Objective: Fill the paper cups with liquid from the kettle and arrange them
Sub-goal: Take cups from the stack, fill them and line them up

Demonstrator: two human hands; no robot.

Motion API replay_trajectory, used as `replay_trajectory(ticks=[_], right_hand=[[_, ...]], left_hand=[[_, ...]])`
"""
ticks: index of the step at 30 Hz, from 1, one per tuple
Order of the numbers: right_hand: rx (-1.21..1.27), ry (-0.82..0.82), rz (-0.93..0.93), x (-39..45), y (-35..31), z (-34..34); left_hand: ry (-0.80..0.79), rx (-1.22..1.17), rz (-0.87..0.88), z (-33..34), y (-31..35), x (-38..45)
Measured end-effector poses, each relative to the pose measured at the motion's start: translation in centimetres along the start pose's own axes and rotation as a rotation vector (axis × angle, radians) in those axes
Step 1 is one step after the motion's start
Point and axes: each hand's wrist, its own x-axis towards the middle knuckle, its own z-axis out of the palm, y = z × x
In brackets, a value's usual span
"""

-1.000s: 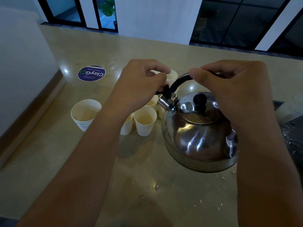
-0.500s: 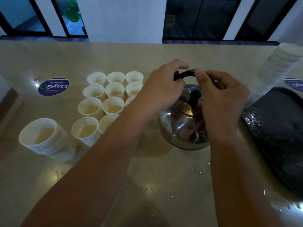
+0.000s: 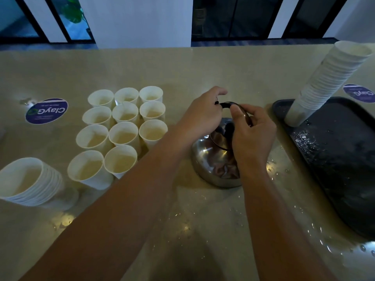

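Note:
A steel kettle [image 3: 207, 159] with a black arched handle [image 3: 227, 104] stands on the beige counter [image 3: 203, 67], right of centre. My left hand [image 3: 200, 114] grips the handle's left end. My right hand [image 3: 253, 130] curls round the handle's right side, thumb on top, hiding part of the lid. To the left, several white paper cups [image 3: 123, 134] holding pale liquid stand close together in rows.
A short stack of cups [image 3: 26, 179] leans at the left edge. A tall stack of cups [image 3: 328, 80] stands on a wet black tray [image 3: 341, 155] at the right. Round blue stickers [image 3: 46, 111] lie on the counter. Water drops spot the near counter.
The kettle has come down from mid-air and to the right of the cups, onto the counter. Both hands stay on its handle. The camera has tilted to take in more of the counter.

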Motion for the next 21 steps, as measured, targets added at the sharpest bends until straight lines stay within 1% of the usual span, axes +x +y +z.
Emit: replay_trajectory(ticks=[4,7,9,11,12,13,15,17,19,21], right_hand=[[-0.005,-0.019,0.021,-0.2,0.2,0.3],[-0.055,-0.054,0.046,0.0,0.0,0.4],[-0.118,-0.097,0.069,0.5,-0.6,0.4],[-0.251,-0.105,0.011,0.9,-1.4,0.5],[-0.292,-0.083,-0.036,0.9,-2.0,0.4],[-0.283,-0.063,-0.088,0.7,-2.9,0.5],[-0.192,-0.081,-0.185,-0.6,-4.6,0.9],[-0.093,-0.153,-0.225,-2.1,-6.1,1.2],[0.017,-0.246,-0.238,-3.8,-7.1,2.1],[0.083,-0.372,-0.238,-5.5,-7.5,3.4]], left_hand=[[0.017,-0.029,0.013,0.2,-0.8,0.2],[0.025,-0.040,0.016,0.1,-1.3,0.4],[0.031,-0.047,0.012,-0.2,-1.3,0.2],[0.068,-0.021,0.036,-0.7,-0.9,-0.7],[0.112,0.001,0.066,-1.2,-0.5,-1.5],[0.167,0.019,0.102,-1.8,-0.2,-2.5],[0.261,0.029,0.168,-3.5,0.4,-5.5],[0.355,0.028,0.248,-5.2,0.5,-9.0],[0.481,0.052,0.317,-6.9,-0.4,-12.6],[0.594,0.106,0.331,-8.0,-2.0,-15.7]])
